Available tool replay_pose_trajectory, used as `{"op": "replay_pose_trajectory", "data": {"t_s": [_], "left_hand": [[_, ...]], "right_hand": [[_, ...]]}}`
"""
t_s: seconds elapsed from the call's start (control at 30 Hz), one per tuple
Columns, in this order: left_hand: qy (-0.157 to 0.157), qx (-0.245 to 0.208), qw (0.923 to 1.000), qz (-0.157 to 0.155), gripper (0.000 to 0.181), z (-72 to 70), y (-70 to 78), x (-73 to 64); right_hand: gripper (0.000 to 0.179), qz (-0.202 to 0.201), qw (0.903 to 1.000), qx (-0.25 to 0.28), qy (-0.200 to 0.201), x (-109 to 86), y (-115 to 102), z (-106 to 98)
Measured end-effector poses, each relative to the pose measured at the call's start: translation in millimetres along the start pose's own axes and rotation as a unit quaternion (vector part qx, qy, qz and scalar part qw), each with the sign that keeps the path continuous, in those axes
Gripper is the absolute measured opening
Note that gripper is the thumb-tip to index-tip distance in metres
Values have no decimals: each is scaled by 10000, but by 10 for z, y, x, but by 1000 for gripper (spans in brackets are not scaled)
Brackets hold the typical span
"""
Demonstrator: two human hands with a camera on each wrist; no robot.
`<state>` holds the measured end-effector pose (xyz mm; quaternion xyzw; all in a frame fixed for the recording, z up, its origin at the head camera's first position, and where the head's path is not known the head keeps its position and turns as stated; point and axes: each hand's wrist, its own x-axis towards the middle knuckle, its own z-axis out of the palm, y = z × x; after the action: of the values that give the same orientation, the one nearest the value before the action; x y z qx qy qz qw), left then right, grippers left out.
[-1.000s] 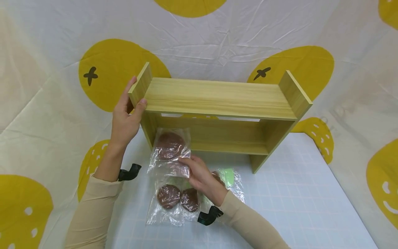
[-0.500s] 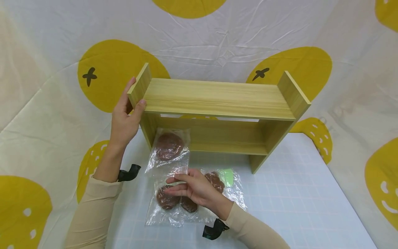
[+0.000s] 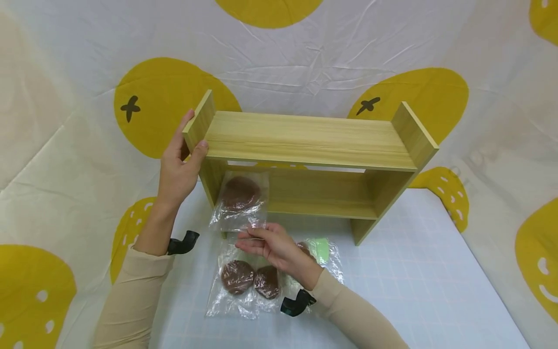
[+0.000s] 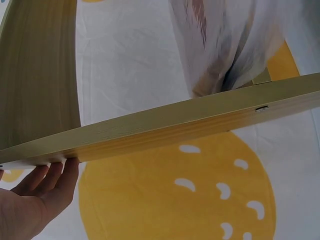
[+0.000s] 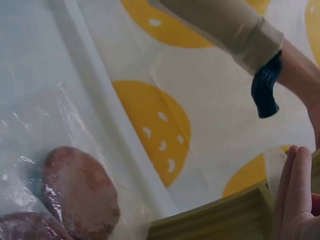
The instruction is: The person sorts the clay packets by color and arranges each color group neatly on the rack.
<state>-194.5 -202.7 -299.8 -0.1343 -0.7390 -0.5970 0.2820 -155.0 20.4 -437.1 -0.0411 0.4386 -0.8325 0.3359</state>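
Note:
My left hand [image 3: 176, 167] grips the left side panel of a small wooden shelf [image 3: 305, 138], thumb on the front and fingers outside. In the left wrist view, the fingers of the left hand [image 4: 32, 200] touch the panel from outside. A clear plastic bag with a flat, round brown piece [image 3: 241, 194] lies on the lower board at the left, its near end hanging over the front edge. At that end is my right hand [image 3: 281, 249], its fingers nearly straight and touching the bag's edge. The right wrist view shows the straight fingers of the right hand [image 5: 297, 195].
On the table below the shelf lie more clear bags with round brown pieces [image 3: 237, 277], partly under the right forearm. A light green piece [image 3: 321, 249] shows among them. The pale table [image 3: 414, 281] extends to the right; a yellow-patterned cloth [image 3: 283, 48] hangs behind.
The right hand moved down off the bag, then back up to its near edge. The bag has shifted deeper onto the lower board. The left hand keeps its grip on the shelf.

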Motion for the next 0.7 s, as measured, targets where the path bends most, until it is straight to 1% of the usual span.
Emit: {"op": "replay_pose_trajectory", "data": {"t_s": [0.1, 0.33, 0.47, 0.7], "left_hand": [[19, -7, 10000, 15, 59, 1, -6, 2], [6, -37, 10000, -25, 59, 6, -14, 1], [13, -30, 10000, -10, 59, 7, -16, 0], [26, -15, 10000, 3, 59, 3, -18, 4]], "right_hand": [[20, -75, 9998, 192, 37, 75, -36, -1], [17, -60, 9948, 990, 245, 177, -99, 9], [19, -54, 9932, 1125, 312, 208, -110, 1], [18, -16, 9942, 1011, 365, 214, -108, -19]]}}
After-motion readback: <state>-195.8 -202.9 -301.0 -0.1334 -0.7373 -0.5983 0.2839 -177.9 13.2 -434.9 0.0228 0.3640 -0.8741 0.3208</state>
